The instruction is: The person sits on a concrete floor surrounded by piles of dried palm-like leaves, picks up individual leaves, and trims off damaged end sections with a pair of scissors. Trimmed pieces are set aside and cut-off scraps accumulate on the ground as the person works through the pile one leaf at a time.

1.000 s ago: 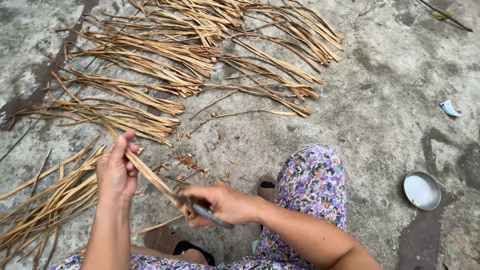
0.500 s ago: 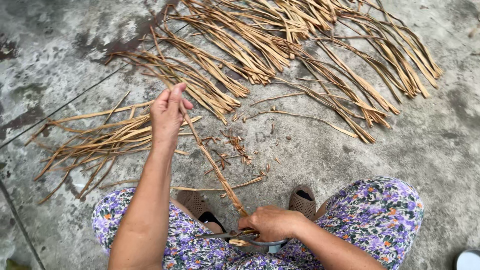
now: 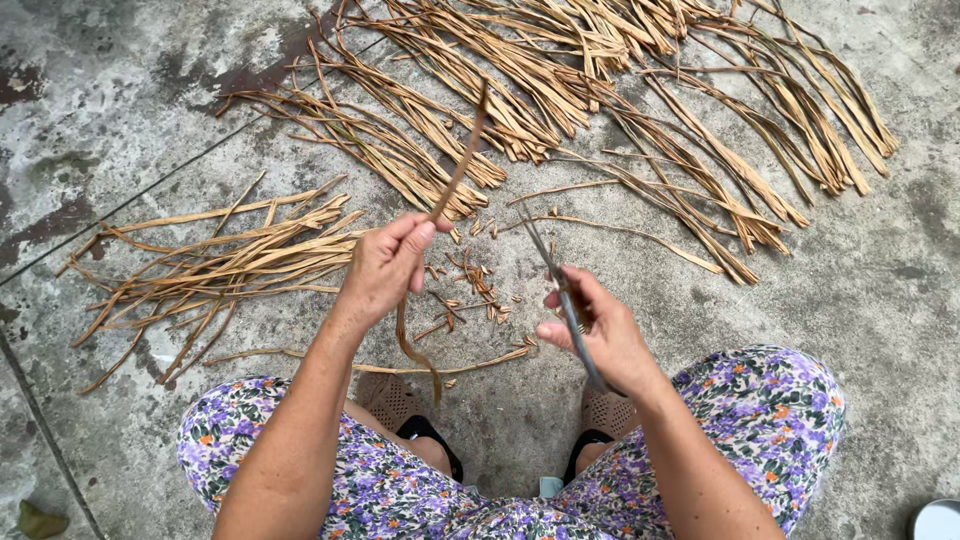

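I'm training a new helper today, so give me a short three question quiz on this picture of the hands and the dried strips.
1. True or false: the left hand grips one dried strip raised off the ground.
2. What does the right hand hold? A) a thin metal blade B) a brush C) a cup
3. Which pile lies nearer the left hand: the small pile or the large spread?

Key: 1 true. 2 A, the blade. 3 the small pile.

head view, looking steeply down, close
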`<state>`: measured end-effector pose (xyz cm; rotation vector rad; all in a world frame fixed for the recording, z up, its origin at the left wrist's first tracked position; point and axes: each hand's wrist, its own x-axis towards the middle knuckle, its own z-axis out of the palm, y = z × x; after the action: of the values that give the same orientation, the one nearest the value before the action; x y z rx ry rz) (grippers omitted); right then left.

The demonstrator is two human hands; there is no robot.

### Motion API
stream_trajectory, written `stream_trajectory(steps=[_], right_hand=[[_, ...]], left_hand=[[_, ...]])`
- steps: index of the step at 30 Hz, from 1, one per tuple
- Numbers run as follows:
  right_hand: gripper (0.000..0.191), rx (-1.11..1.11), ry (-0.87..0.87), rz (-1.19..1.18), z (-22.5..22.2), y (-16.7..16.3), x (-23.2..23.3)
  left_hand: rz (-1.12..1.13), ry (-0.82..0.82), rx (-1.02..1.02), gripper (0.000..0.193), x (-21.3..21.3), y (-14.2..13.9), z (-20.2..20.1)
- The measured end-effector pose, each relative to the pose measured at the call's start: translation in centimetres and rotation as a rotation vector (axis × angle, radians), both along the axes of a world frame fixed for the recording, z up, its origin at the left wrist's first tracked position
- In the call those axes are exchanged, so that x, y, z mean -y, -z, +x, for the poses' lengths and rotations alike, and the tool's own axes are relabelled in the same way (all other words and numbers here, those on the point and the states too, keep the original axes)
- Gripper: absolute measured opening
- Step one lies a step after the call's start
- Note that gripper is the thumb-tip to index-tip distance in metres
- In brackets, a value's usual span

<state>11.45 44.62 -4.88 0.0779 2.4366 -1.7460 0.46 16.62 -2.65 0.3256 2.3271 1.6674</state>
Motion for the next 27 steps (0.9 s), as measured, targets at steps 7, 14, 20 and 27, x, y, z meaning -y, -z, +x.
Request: stream_trajectory(steps=[7,14,20,27], right_hand=[[0.077,-0.037,0.065,-0.137,-0.1,-0.2,-0.6],[0.052,0.083,0.201,-0.044,-0.3,0.3,-0.6],[0.041,0.079,0.290,-0.176,-0.4,0.4,-0.3],[0.035,0.028,0.267,-0.268,-0.5,0.0,-0.6]], left_hand=[[-0.222,0.193,0.018,0.030,-1.2,-1.9,2.2],[-0.262,0.247,0.127,0.030,-1.2,-2.9,2.6],[-0.305,0.219,0.093,0.029,-0.2,-2.4,2.4],[-0.012,-0.162,-0.033,0.020,5.5,-4.9,-1.1]])
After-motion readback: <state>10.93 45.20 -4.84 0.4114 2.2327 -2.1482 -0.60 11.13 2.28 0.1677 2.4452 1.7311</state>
